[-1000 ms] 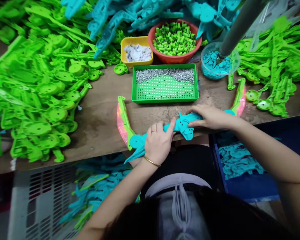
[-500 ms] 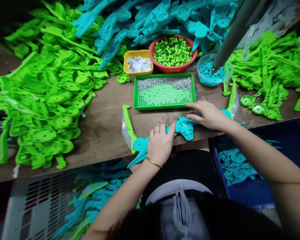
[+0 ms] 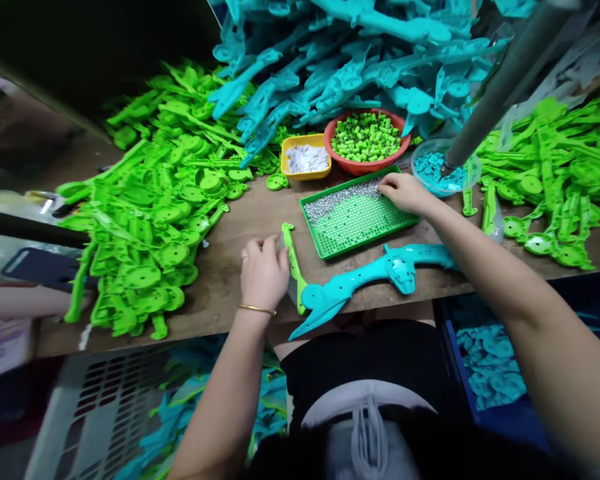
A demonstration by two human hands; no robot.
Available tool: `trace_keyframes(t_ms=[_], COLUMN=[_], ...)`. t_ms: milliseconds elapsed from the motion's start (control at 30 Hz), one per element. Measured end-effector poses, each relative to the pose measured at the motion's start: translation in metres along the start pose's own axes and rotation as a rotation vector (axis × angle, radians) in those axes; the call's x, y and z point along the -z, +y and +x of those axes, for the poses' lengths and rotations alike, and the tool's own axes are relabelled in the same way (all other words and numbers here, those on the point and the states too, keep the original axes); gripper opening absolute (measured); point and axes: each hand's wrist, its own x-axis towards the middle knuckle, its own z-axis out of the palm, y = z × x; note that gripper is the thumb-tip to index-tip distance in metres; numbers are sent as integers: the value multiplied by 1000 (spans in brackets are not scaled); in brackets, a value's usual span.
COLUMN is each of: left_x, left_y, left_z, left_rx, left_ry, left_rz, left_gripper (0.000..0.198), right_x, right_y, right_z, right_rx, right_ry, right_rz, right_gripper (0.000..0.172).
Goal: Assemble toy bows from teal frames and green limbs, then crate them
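My right hand (image 3: pixel 404 192) reaches into the screw end of the green perforated tray (image 3: pixel 360 227), fingertips pinched together at the small silver screws (image 3: pixel 337 201). Any screw between the fingertips is too small to see. My left hand (image 3: pixel 266 272) is beside the left end of the toy body, fingers curled next to a lime-green arm piece (image 3: pixel 294 267). What those fingers hold, if anything, is hidden. Along the table edge lies the turquoise plastic body (image 3: pixel 365 275), with a head-shaped middle. A second lime-green piece (image 3: pixel 489 208) sits at its right end, partly behind my right forearm.
Heaps of lime-green parts (image 3: pixel 165 200) and turquoise parts (image 3: pixel 330 73) cover the left and back. A yellow tub (image 3: pixel 305 175), a red bowl (image 3: pixel 370 167) and a clear bowl (image 3: pixel 473 183) stand behind the tray. A grey pole (image 3: pixel 505 87) slants down into the clear bowl.
Both hands have left the turquoise body. My right hand has gone up to the screws, and my left has moved to the body's left end. The tray now sits at a tilt.
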Motion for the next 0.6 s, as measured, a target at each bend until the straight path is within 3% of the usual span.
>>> trace_keyframes(t_ms=[100,233,367,500,533,600], left_x=[-5,-7,-9,-10,-10,-9], left_y=[-2,24,36,29,25,12], left_z=[2,7,21,28,29,32], left_rx=[-142,-348,-320,-249,-243,-221], left_ry=[-53,-214,-251,-221,-206,-148], left_rz=[-121,-223,-250,-323,-335,-347], left_gripper=[42,43,23,24,23,20], right_x=[-5,-13,-33,-61,-63,-58], right_y=[2,-2,-30,-75,-82,-83], right_z=[5,0,14,30,31,21], right_rx=[3,-54,-52,141,158,181], right_ry=[9,-281,-215,-544,-520,-324], right_rz=[194,480,635,592,557,494], right_gripper=[19,16,6,6,6,8])
